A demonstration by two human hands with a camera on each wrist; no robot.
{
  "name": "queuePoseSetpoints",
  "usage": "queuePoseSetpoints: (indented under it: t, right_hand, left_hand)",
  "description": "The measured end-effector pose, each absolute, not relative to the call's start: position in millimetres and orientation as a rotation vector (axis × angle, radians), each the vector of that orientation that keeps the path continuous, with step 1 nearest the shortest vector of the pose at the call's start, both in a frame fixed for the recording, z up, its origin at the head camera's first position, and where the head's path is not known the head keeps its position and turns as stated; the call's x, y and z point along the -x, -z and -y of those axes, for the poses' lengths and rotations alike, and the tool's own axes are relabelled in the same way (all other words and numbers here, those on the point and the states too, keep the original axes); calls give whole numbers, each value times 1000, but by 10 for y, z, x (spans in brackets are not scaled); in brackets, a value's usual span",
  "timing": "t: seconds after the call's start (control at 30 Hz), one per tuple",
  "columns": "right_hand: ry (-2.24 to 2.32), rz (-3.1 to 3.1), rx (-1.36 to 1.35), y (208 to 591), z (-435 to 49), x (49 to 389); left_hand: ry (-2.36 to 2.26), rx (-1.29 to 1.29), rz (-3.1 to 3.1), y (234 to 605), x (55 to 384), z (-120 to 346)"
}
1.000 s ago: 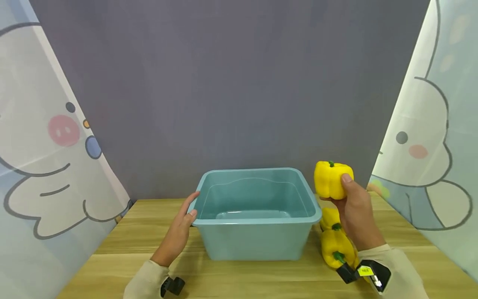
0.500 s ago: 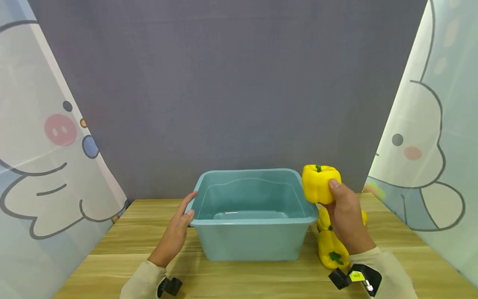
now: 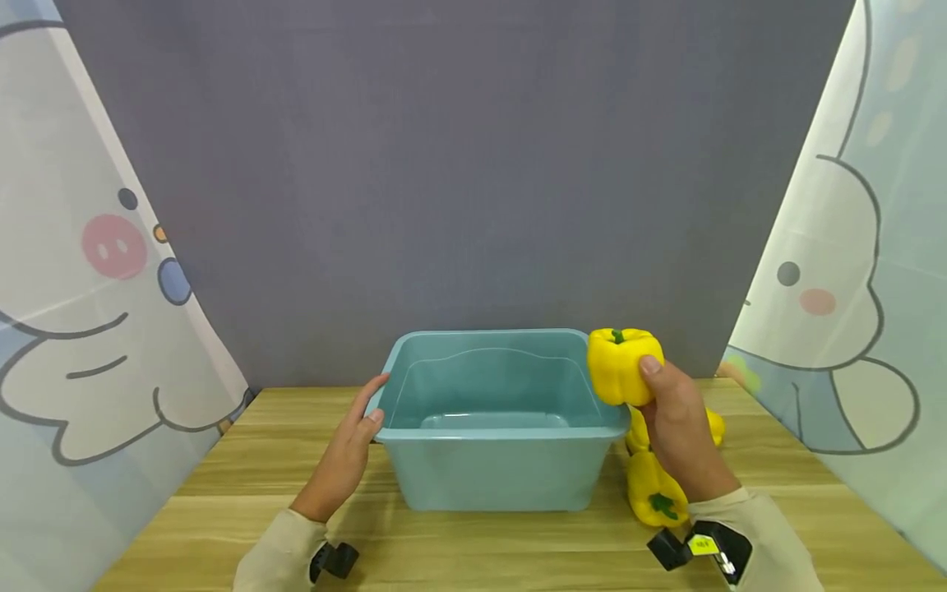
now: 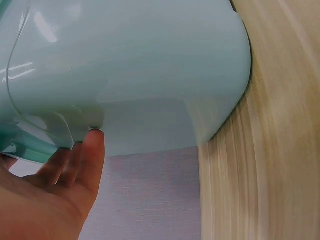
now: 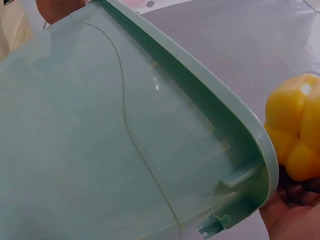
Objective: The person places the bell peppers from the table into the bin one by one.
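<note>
Clearly, the right hand (image 3: 681, 423) holds one pepper (image 3: 621, 370) beside one tub (image 3: 496, 473).

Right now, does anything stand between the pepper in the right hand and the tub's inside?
Only the tub's right rim: the yellow pepper in the right hand overlaps that side in the head view and appears to be above it. Nothing else visible stands between; the left hand touches the opposite side.

Soft, even light fills the head view. White glare streaks the tub (image 4: 150, 65) in the left wrist view
</note>
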State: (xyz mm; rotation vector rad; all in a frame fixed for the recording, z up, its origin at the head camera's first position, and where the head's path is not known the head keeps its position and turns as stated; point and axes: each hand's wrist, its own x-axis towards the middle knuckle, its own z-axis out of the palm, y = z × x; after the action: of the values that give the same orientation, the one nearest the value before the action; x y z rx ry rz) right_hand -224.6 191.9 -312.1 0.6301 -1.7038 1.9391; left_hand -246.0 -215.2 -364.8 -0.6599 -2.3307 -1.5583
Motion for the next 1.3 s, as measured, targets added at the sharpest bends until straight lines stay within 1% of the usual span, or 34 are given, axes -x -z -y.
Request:
queuePoseSetpoints:
  t: [0.3, 0.47, 0.83, 1.3]
  right_hand:
    - [-1907, 1845, -665, 3092, -1968, 2254]
    - [-1851, 1929, -639, 3082, -1970, 2260]
    - [-1547, 2220, -477, 3023, -1987, 2192]
    - [-1424, 2506, -288, 2795, -1956, 2263]
  left_hand:
    - [1570, 655, 2324, 3634, 2439, 2135]
    - [1569, 647, 2318, 3647, 2433, 2148]
    - [1587, 648, 2309, 3634, 2422, 2130]
    - [1577, 660, 2293, 3649, 2449, 2129]
